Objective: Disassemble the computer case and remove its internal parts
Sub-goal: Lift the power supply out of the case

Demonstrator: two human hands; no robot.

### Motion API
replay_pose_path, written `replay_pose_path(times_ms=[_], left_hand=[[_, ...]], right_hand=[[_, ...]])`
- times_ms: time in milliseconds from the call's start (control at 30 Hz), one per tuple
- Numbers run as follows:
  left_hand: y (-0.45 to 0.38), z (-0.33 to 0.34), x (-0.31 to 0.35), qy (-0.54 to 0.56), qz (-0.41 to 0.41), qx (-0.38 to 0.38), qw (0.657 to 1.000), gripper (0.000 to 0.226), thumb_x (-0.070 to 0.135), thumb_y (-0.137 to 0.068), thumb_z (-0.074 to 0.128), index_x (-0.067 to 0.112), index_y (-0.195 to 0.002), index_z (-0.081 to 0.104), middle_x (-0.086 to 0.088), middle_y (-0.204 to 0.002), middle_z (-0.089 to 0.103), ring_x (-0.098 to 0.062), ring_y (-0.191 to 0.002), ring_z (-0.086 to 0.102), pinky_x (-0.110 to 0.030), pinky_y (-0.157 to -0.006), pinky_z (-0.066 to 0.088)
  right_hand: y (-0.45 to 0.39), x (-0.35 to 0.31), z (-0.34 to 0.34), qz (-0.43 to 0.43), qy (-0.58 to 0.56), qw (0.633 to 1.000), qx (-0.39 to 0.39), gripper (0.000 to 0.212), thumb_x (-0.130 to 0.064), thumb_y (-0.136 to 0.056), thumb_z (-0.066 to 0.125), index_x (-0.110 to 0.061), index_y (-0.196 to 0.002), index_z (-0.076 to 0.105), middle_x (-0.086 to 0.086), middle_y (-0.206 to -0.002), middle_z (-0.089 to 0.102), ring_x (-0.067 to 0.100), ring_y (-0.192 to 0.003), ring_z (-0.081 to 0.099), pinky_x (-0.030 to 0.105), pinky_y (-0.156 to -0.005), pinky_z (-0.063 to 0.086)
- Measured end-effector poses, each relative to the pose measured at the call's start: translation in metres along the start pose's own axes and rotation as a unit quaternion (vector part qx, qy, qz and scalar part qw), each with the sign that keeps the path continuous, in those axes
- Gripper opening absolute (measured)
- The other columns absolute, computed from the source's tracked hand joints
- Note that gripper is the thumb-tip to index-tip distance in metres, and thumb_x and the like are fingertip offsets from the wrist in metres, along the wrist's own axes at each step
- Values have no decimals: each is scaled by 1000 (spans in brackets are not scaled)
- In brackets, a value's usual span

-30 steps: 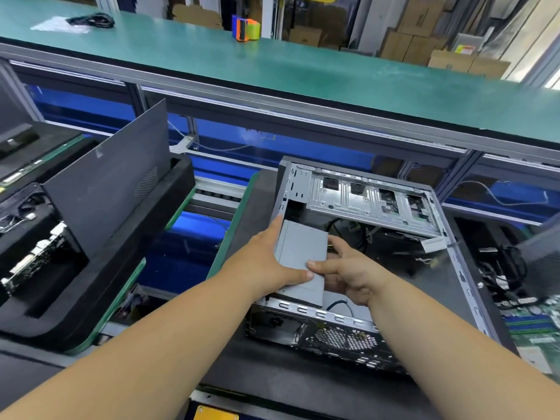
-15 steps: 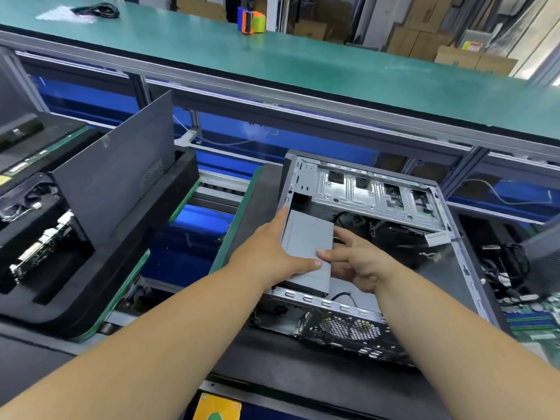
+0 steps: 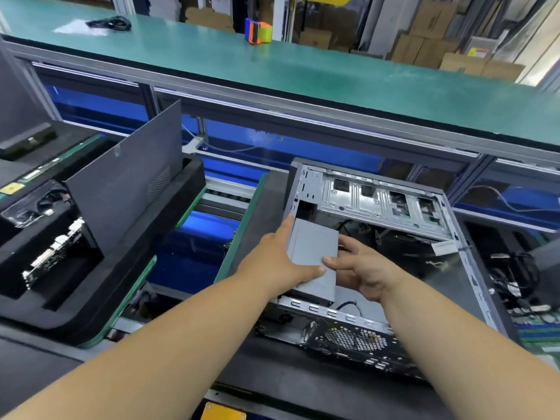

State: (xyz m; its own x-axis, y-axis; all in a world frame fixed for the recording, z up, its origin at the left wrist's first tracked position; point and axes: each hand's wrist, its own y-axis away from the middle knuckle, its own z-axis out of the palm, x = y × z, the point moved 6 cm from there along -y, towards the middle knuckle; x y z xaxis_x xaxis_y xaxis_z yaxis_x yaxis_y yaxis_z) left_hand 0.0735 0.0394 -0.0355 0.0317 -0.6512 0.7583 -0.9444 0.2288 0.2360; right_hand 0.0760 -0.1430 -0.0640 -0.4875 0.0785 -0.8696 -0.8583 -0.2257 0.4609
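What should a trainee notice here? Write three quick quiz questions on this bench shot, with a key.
1. True or false: both hands are on the grey metal box.
2. Where does the open computer case lie? A) on the green upper shelf B) on the dark pad in front of the person C) inside the foam tray
3. Which hand has its thumb on top of the box?

Key
1. True: the left hand and the right hand grip it from either side.
2. B
3. Both thumbs lie on its top.

circuit boards point(image 3: 536, 321) cropped at right edge
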Motion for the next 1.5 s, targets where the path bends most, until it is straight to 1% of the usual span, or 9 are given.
replay_pose_path(times_ms=[67, 200, 400, 733, 867, 967, 1067, 1233, 1500], left_hand=[[-3, 0, -3, 54, 0, -18, 998, 104, 61, -73, 71, 56, -148, -1, 6, -147, 31, -16, -117, 49, -30, -90, 45], [-6, 0, -3, 75, -5, -36, 997, 102, 45, -79, 76, 56, -148, 1, 5, -145, 29, -12, -108, 44, -19, -77, 38], [0, -2, 3, 95, -32, 4, 995, 108, 44, -68, 85, 58, -147, 12, 7, -138, 40, -15, -116, 48, -29, -96, 42], [10, 0, 14, 23, -60, 44, 997, 118, 70, -49, 82, 66, -141, 7, 15, -153, 28, -13, -133, 40, -31, -96, 39], [10, -1, 15, 36, -60, 54, 996, 114, 65, -52, 84, 68, -140, 11, 12, -147, 38, -12, -129, 45, -33, -101, 42], [10, 0, 15, 21, -61, 58, 996, 115, 70, -49, 82, 69, -138, 9, 11, -146, 40, -12, -129, 44, -30, -95, 41], [10, -1, 14, 7, -65, 63, 996, 117, 76, -45, 79, 72, -136, 7, 11, -149, 37, -12, -131, 43, -30, -93, 42], [11, -1, 16, -2, -55, 62, 997, 117, 74, -46, 79, 68, -139, 8, 14, -149, 38, -8, -124, 47, -30, -93, 46], [14, -4, 16, -26, -65, 85, 994, 120, 76, -46, 77, 63, -143, 7, 7, -152, 30, -17, -136, 36, -38, -104, 40]], right_hand=[[-3, -2, 2, 4, 19, 1000, 2, 68, -6, -70, 80, -26, -131, 57, 7, -117, 72, 32, -104, 70, 44, -91, 56], [-13, -20, 8, 13, 0, 1000, 2, 47, 8, -82, 68, -20, -120, 67, 7, -111, 74, 29, -96, 73, 34, -68, 60], [-10, -20, 1, 18, 19, 1000, 14, 49, 4, -81, 73, -28, -116, 61, 9, -113, 71, 33, -86, 74, 34, -62, 59], [8, 1, -22, 15, 47, 998, 26, 68, -7, -82, 77, -30, -137, 45, -1, -110, 74, 28, -89, 74, 41, -79, 59], [10, -13, -14, -40, 148, 987, 51, 88, -24, -83, 78, -31, -152, 24, -2, -138, 54, 17, -107, 63, 38, -93, 50], [22, -32, -14, -140, 362, 916, 99, 96, -32, -81, 75, -38, -154, 12, -7, -158, 24, 19, -140, 32, 37, -110, 33], [32, -56, 9, -257, 544, 799, 2, 96, -12, -77, 62, -49, -149, 11, -25, -159, -8, 10, -148, -10, 36, -115, 16], [29, -61, 44, -311, 754, 558, -153, 104, -5, -79, 56, -42, -154, -6, -19, -161, -20, 14, -147, -24, 24, -115, 0], [25, -55, 44, -360, 776, 491, -164, 90, -10, -87, 56, -30, -158, 4, -4, -164, 9, 19, -151, 2, 29, -121, 1]])
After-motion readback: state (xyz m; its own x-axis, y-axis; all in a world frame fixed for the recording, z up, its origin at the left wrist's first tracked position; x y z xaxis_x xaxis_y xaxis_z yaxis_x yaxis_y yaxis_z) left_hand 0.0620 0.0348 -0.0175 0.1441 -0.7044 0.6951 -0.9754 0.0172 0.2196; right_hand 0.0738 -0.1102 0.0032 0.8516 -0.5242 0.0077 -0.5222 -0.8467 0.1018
